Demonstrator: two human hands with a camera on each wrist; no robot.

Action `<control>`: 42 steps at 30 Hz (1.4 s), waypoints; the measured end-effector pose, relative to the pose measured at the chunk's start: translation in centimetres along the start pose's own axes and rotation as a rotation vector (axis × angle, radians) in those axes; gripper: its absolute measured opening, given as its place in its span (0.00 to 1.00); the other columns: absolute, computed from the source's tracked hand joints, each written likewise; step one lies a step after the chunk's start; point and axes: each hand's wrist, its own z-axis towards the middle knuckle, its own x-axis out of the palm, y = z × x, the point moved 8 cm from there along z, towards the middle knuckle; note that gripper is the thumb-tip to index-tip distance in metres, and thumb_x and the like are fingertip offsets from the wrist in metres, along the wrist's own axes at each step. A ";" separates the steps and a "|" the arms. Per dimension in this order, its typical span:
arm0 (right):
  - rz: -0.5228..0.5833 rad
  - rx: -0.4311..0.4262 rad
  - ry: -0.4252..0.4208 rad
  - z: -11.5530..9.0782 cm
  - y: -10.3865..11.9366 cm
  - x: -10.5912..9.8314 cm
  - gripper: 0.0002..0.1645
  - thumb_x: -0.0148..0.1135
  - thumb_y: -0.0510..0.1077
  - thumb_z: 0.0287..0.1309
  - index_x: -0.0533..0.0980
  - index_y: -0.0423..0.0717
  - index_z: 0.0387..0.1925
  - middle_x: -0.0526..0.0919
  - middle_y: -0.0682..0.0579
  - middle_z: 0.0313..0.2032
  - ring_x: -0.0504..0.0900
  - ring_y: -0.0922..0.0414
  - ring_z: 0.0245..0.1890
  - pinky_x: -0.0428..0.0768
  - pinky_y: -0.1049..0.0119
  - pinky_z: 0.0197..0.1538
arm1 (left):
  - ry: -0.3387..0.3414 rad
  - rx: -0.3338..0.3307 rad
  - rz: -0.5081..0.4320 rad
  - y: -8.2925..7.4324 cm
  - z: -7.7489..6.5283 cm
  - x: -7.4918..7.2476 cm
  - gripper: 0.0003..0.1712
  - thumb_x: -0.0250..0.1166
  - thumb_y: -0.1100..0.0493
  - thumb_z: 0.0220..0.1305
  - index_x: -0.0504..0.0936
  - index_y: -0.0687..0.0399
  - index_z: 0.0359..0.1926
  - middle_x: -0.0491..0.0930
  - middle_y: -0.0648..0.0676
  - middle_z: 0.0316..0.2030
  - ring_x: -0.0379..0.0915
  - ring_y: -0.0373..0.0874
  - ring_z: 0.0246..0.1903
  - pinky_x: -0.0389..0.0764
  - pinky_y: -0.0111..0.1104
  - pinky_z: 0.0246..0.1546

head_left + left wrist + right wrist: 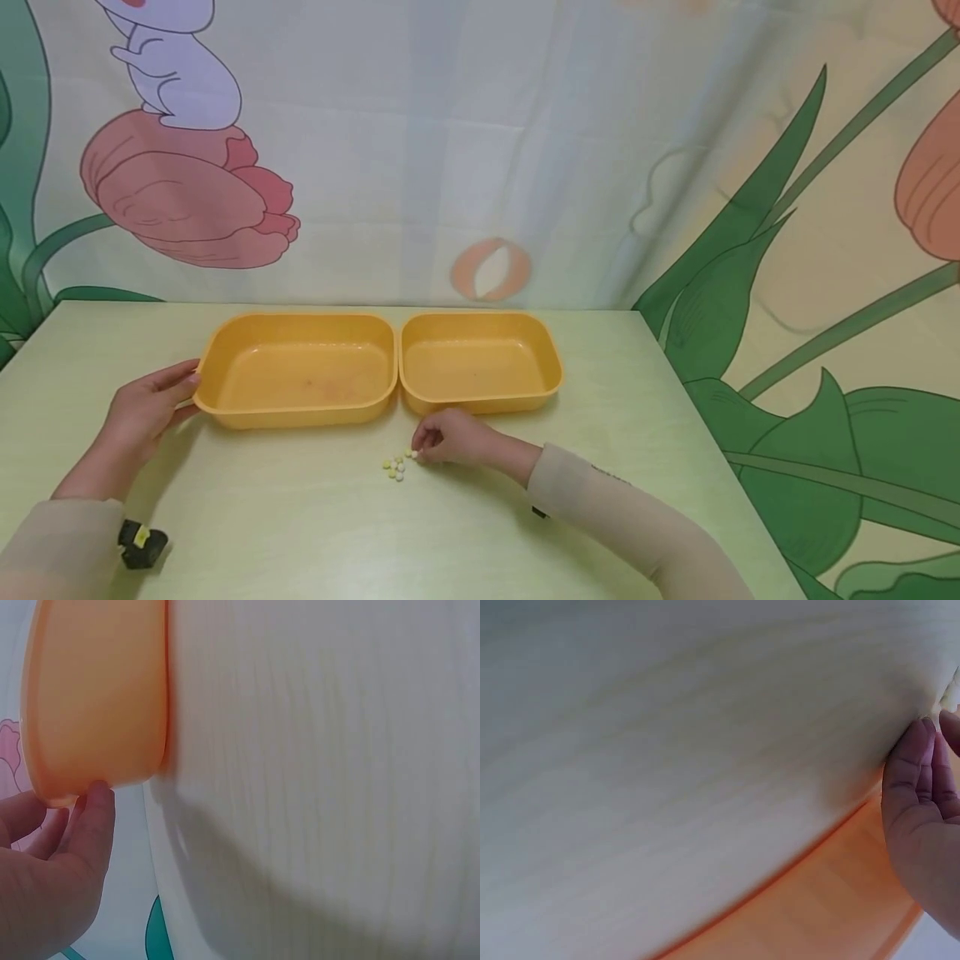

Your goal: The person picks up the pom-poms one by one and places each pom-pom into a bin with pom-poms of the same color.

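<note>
My left hand (146, 408) grips the left end of a large yellow plastic tray (288, 417), thumb at its rim. In the left wrist view the fingers (94, 825) touch the tray's end wall (105, 697). In front of the trays, my right hand (453, 437) is low over the table with bent fingers. Its fingertips are beside a small group of white and pale yellow tablets (400, 477). The right wrist view shows thumb and fingers (907, 776) close together near the tablets (951, 697). Whether a tablet is pinched between them is unclear.
A smaller yellow tray (525, 402) stands against the large tray's right side, just behind my right hand. Both rest on a pale green table (300, 517). A printed curtain (450, 167) hangs behind the table and along its right side.
</note>
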 end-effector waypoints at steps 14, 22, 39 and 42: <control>-0.050 -0.041 -0.008 -0.1 0.5 0.0 0.03 0.70 0.36 0.60 0.84 0.43 0.37 0.84 0.54 0.31 0.75 0.66 0.31 0.74 0.79 0.36 | 0.024 0.034 0.000 -0.2 -0.3 -0.1 0.36 0.47 0.49 0.81 0.49 0.59 0.80 0.46 0.69 0.80 0.69 0.27 0.51 0.84 0.16 0.43; 0.031 -0.059 -0.020 -0.1 0.6 -0.1 0.04 0.67 0.32 0.61 0.82 0.41 0.36 0.84 0.52 0.32 0.75 0.65 0.31 0.75 0.80 0.32 | 0.015 0.033 0.014 -0.1 -0.1 -0.1 0.36 0.46 0.49 0.82 0.50 0.59 0.80 0.47 0.69 0.80 0.70 0.43 0.59 0.84 0.16 0.42; 0.165 -0.013 -0.031 0.0 0.9 -0.8 0.12 0.63 0.33 0.65 0.87 0.42 0.46 0.89 0.48 0.40 0.76 0.65 0.34 0.75 0.79 0.33 | 0.025 0.043 0.003 0.1 0.1 -0.1 0.36 0.47 0.49 0.81 0.50 0.60 0.80 0.48 0.69 0.80 0.70 0.28 0.52 0.84 0.16 0.42; 0.170 -0.021 -0.040 -0.1 1.2 -1.2 0.12 0.65 0.33 0.65 0.87 0.42 0.47 0.90 0.46 0.41 0.77 0.65 0.35 0.76 0.80 0.35 | 0.025 0.031 0.000 0.2 0.1 -0.1 0.36 0.47 0.49 0.81 0.50 0.59 0.80 0.47 0.69 0.80 0.70 0.30 0.52 0.85 0.16 0.42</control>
